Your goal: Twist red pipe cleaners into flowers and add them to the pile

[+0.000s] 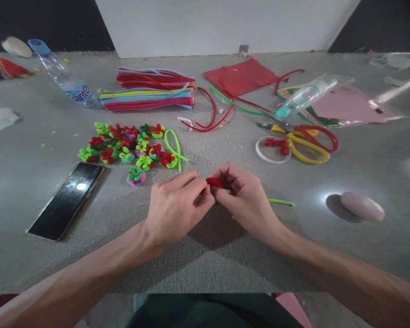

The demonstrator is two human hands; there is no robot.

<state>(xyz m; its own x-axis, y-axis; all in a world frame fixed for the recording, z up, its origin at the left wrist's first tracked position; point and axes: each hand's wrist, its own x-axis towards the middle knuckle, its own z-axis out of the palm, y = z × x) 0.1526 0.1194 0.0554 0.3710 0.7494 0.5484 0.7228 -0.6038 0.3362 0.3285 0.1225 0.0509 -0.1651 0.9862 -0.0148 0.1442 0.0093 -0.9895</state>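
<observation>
Between my two hands is a small red fuzzy piece [214, 182], looking like coiled pipe cleaner. My left hand [181, 205] pinches it from the left, and my right hand [242, 198] grips its other side with curled fingers. Part of the piece is hidden by the fingertips. A green pipe cleaner [282, 202] sticks out past my right hand on the table. Left of the hands lies a cluster of small red, green and multicoloured pipe-cleaner shapes [125, 143]. A looped lime pipe cleaner [174, 150] rests at its right edge.
Bundles of pipe cleaners [148, 95] lie at the back beside a water bottle [64, 77]. Scissors [307, 139] and a white ring [258, 152] are to the right, near a second bottle [307, 94]. A phone [66, 200] lies left; a pale rounded object [362, 206] sits right.
</observation>
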